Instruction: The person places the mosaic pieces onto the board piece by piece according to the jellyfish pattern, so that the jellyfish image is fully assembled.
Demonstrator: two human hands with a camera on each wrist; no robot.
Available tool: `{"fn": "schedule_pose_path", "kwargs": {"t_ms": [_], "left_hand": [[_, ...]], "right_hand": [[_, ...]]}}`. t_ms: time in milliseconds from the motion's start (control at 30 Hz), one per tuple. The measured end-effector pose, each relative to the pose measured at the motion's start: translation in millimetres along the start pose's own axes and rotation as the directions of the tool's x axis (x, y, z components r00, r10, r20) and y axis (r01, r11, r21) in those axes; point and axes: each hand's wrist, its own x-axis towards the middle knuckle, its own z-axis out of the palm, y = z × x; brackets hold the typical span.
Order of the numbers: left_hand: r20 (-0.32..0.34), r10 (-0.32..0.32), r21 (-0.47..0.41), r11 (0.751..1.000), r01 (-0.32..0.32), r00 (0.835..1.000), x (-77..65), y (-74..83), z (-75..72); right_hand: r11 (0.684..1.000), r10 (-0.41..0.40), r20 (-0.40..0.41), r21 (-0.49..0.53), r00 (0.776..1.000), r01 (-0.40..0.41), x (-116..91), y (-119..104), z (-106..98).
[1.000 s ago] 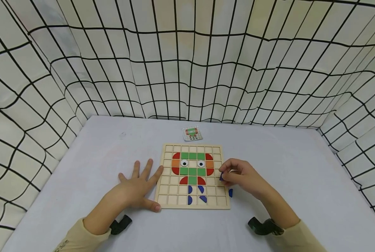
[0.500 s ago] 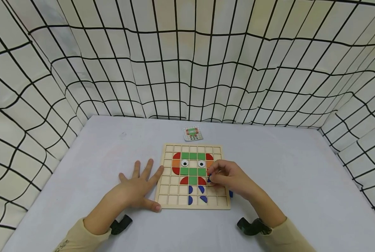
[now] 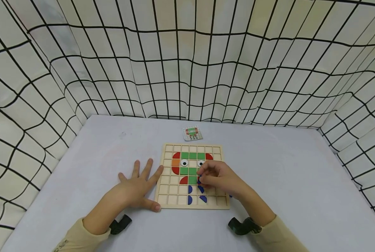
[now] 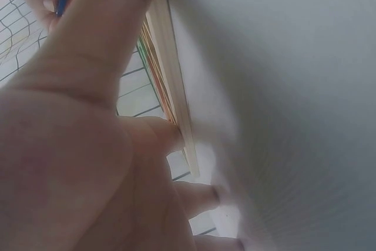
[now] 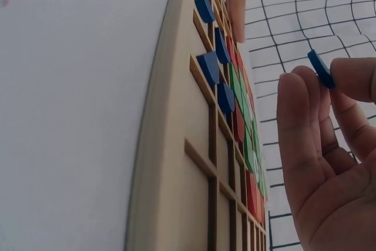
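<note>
A wooden grid board (image 3: pixel 174 199) lies on the table, bearing a face-like pattern of red, green and orange pieces with two googly eyes (image 3: pixel 184 163). Several blue pieces (image 3: pixel 190 200) sit in its lower cells. My left hand (image 3: pixel 135 191) is spread flat at the left side, its thumb and a finger touching the board's edge. Above the board, my right hand (image 3: pixel 218 177) pinches a small blue piece (image 5: pixel 320 69) between thumb and fingers, clear of the cells in the right wrist view. That hand covers some of the pattern's right side.
A small picture card (image 3: pixel 192 133) with a similar pattern lies behind the board. Another blue piece (image 3: pixel 230 196) rests right of the board, mostly hidden by my right wrist. Black netting (image 3: pixel 190 66) over white cloth surrounds the table (image 3: pixel 269 157) at the back and sides.
My right hand has moved left from the board's right edge to over its middle, carrying the blue piece. My left hand has stayed in place.
</note>
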Motion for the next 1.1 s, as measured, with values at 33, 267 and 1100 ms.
{"fn": "schedule_pose_path", "kwargs": {"t_ms": [33, 267, 1100], "left_hand": [[0.0, 0.001, 0.001, 1.0, -0.001, 1.0, 0.0, -0.1, -0.1], [-0.003, 0.002, 0.002, 1.0, -0.002, 1.0, 0.2, -0.5, 0.0], [0.006, 0.008, -0.004, 1.0, -0.008, 1.0, -0.3, -1.3, -0.1]], "right_hand": [[1.0, -0.003, 0.004, 0.0, 1.0, 0.003, 1, 0, 1], [1.0, -0.006, 0.026, -0.002, 1.0, 0.006, 8, 0, 11], [0.861, -0.046, 0.069, -0.503, 0.997, 0.075, 23, -8, 44]]}}
